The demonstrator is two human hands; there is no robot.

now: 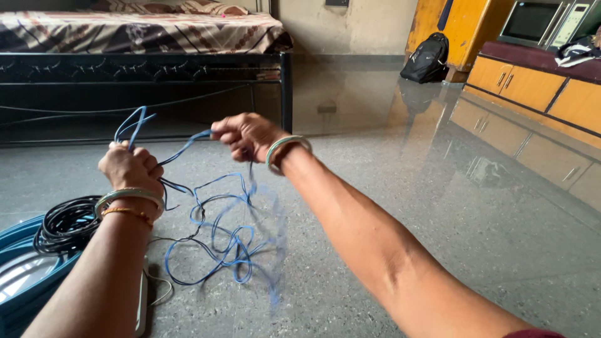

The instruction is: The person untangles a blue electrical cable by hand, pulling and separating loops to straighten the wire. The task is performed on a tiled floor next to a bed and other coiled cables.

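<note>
Nearest us, a coil of black cable (pixel 66 222) lies wound on a blue tub lid (pixel 25 275) at our left, beside a white cable (pixel 153 288) on the floor (pixel 438 219). Our left hand (pixel 129 168) and right hand (pixel 245 135) are both clenched on a blue cable (pixel 213 231). We judge the untangling as early: most hangs knotted between our hands, trailing floorward, before the bed (pixel 144 37).

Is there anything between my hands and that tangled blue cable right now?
Nothing visible: the left hand and right hand both already grip the blue cable. Its tangle hangs between them over the floor.
</note>
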